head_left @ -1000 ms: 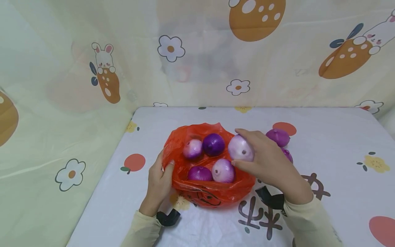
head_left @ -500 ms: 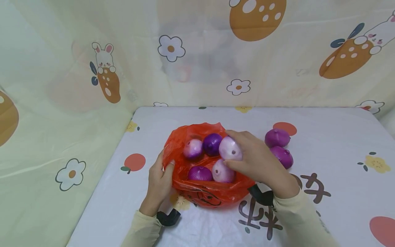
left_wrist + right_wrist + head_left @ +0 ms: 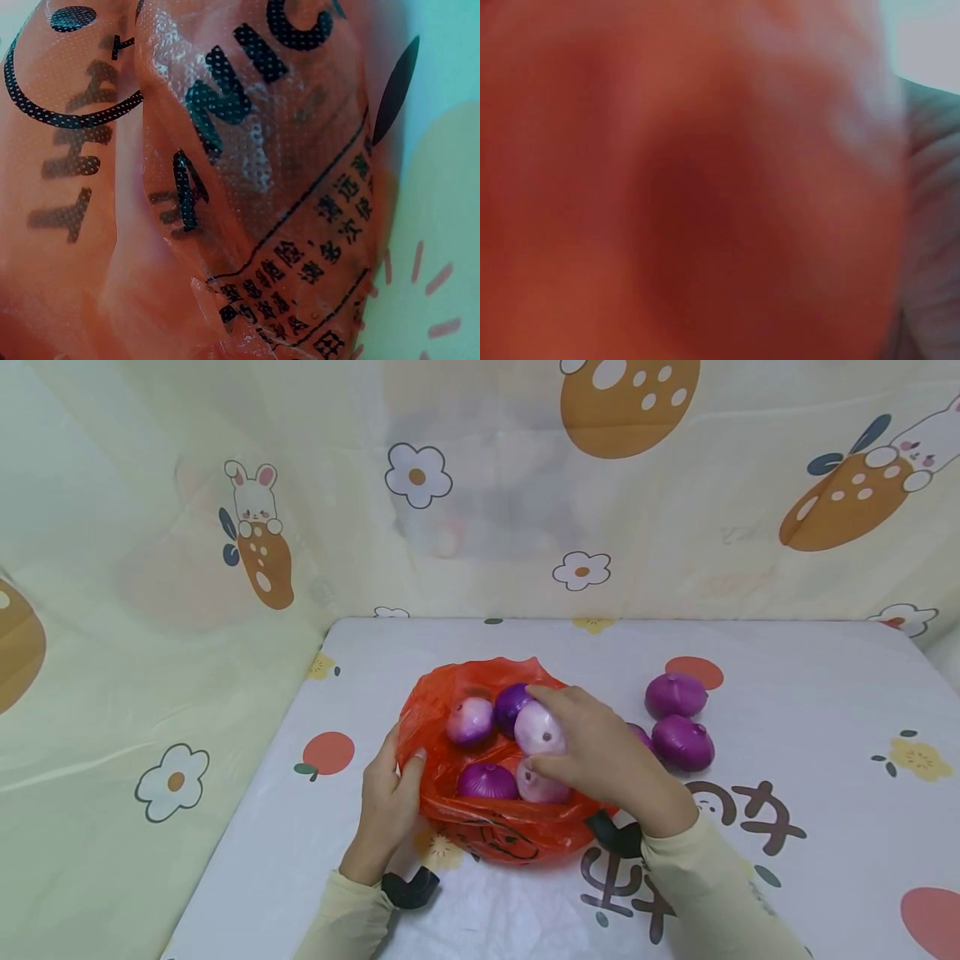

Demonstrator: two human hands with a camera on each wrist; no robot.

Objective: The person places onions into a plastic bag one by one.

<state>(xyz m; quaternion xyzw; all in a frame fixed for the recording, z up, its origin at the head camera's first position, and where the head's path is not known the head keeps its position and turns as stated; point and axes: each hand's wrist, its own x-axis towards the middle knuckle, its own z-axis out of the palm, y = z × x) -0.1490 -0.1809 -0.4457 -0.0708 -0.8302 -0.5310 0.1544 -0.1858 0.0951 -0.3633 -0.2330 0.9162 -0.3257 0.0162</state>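
My right hand [image 3: 600, 760] is curled round a pale onion [image 3: 538, 731], fingers over its top and thumb underneath, holding it just above the open mouth of the red bag [image 3: 480, 827]. My left hand [image 3: 386, 797] pinches the bag's near-left rim, which keeps the mouth wide (that matters most, I think). I would lower the onion into the gap between the four onions already inside, such as the dark one [image 3: 486, 781] at the front, rather than drop it on them. Two more onions [image 3: 678, 718] lie on the table [image 3: 825, 777] just beyond my right wrist.
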